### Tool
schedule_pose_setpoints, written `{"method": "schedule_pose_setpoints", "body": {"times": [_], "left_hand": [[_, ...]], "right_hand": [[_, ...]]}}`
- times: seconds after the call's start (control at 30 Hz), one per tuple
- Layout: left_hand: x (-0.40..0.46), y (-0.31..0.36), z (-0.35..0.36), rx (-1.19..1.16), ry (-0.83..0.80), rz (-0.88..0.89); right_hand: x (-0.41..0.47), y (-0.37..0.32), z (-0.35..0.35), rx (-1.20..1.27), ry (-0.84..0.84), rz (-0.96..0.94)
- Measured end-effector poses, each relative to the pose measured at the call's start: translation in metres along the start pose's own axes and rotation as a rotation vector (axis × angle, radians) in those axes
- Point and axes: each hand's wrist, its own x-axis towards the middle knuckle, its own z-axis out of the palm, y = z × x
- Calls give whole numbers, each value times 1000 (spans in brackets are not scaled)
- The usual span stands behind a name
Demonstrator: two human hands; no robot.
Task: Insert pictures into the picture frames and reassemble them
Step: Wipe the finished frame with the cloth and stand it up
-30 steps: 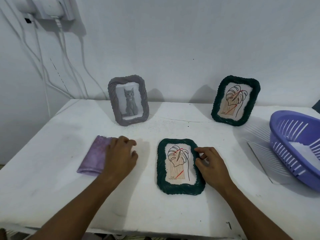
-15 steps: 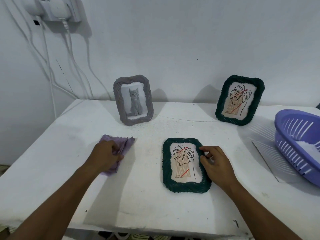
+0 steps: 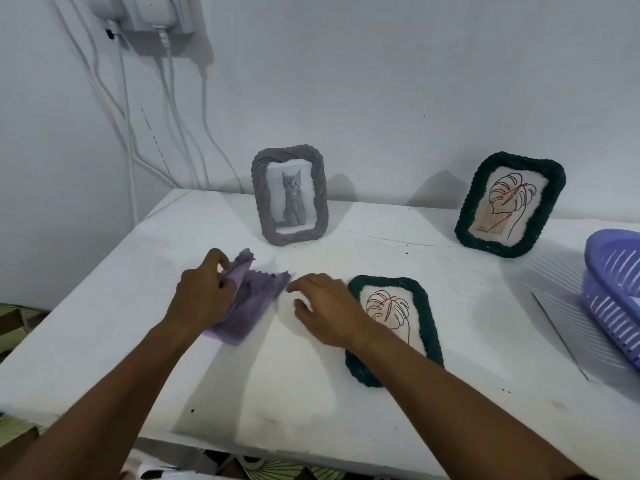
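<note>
White wall rises behind a white bench (image 3: pixel 346 393) whose near edge runs across the bottom of the view and whose left edge falls away to a patterned floor. Open bench surface lies between the two forearms and along the near edge. At the far side, a grey frame with a cat picture (image 3: pixel 290 195) stands upright close to the wall, and a dark green frame with a leaf drawing (image 3: pixel 510 204) stands tilted well to its right. A second green frame (image 3: pixel 398 327) with the same leaf drawing lies flat, face up, nearer the middle, partly covered by the right wrist. A purple slotted basket (image 3: pixel 613 296) sits at the right edge, well apart from the flat frame. The left hand (image 3: pixel 202 296) has its grip clamped on a purple cloth (image 3: pixel 249 299), fingers curled into the bunched fabric, which is partly raised off the bench. The right hand (image 3: pixel 329 310) hovers just beside the cloth with fingers spread and relaxed, its grip apart and holding nothing; fingertips sit near the cloth's right corner. White cables (image 3: pixel 166 98) hang down the wall at far left from plugs.
</note>
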Motion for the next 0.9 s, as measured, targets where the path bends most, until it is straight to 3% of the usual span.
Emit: {"method": "schedule_pose_setpoints", "body": {"times": [0.1, 0.4, 0.53, 0.67, 0.9], "left_hand": [[-1, 3, -9, -27, -27, 38], [0, 9, -17, 44, -10, 225], [2, 14, -19, 78, -10, 240], [2, 12, -17, 92, -28, 229], [1, 12, -20, 90, -24, 236]], "right_hand": [[25, -8, 22, -32, -81, -29], [58, -18, 34, 65, -106, -74], [63, -16, 35, -10, -69, -1], [70, -17, 29, -150, -166, 81], [72, -19, 25, -168, -117, 66]]}}
